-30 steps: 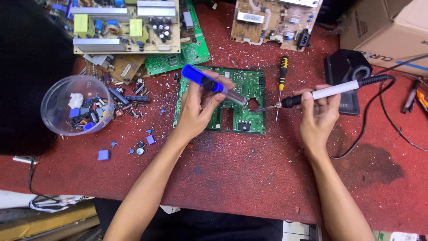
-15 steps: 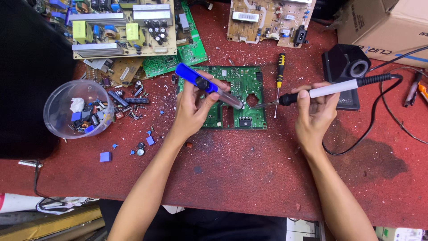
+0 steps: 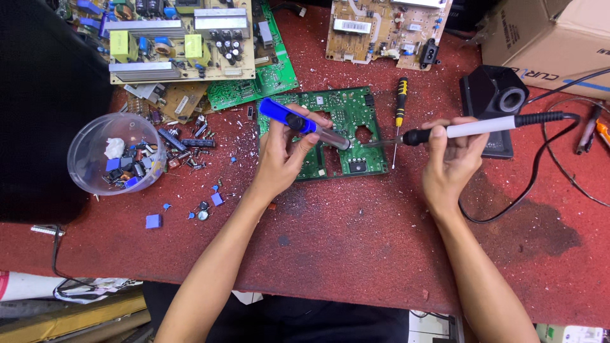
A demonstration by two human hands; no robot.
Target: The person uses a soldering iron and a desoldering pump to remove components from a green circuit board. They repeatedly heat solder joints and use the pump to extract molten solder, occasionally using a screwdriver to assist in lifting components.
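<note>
Left hand [image 3: 279, 162] still grasps blue suction pump [image 3: 304, 123]; right hand [image 3: 452, 159] still grasps soldering iron [image 3: 473, 129]. Tips have closed together over green board [image 3: 337, 136], just beyond fingers.

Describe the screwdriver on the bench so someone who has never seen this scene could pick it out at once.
Start at the green circuit board in the middle of the red bench. Just off its right edge lies the screwdriver, pointing toward the person. Its black-and-yellow handle and thin bare shaft set it apart from the white-handled soldering iron nearby.
</note>
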